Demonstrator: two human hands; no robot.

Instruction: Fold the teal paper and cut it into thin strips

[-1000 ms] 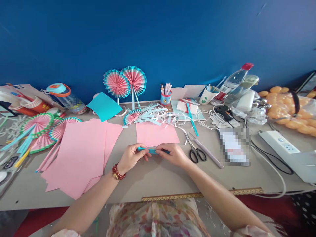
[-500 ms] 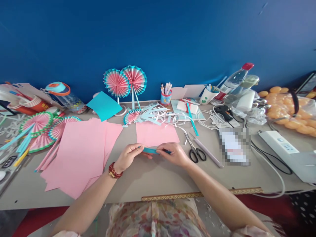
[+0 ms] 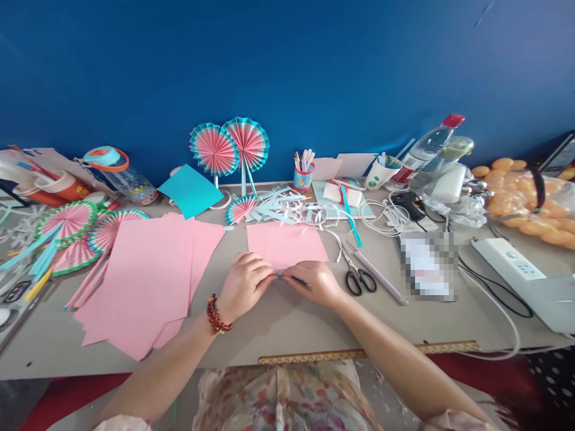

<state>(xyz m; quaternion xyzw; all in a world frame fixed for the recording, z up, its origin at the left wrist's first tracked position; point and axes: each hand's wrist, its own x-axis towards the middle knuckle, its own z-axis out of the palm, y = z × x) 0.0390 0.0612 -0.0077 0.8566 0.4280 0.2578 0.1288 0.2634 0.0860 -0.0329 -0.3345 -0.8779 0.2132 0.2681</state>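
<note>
Between my two hands is a narrow blue paper strip point(image 3: 280, 276), mostly covered by fingers. My left hand point(image 3: 248, 286), with a red bead bracelet at the wrist, pinches its left end. My right hand point(image 3: 317, 284) is closed on the other end, thumb and fingers pressed together. The hands almost meet above the table, just in front of a pink paper sheet point(image 3: 287, 244). Black-handled scissors point(image 3: 359, 280) lie to the right of my right hand. On the left lies a stack of large pink sheets point(image 3: 148, 275).
Behind are paper shreds point(image 3: 287, 203), two folded paper fans point(image 3: 245, 149) and a turquoise sheet point(image 3: 192, 193). A pale pen-like stick point(image 3: 381, 278), a blurred-out phone-like item point(image 3: 426, 266), a power strip point(image 3: 512, 257) and cables lie right. More fans point(image 3: 67, 224) lie left.
My left hand has slid right along the blue strip toward my right hand and turned knuckles up. Far less of the strip shows between the hands now.
</note>
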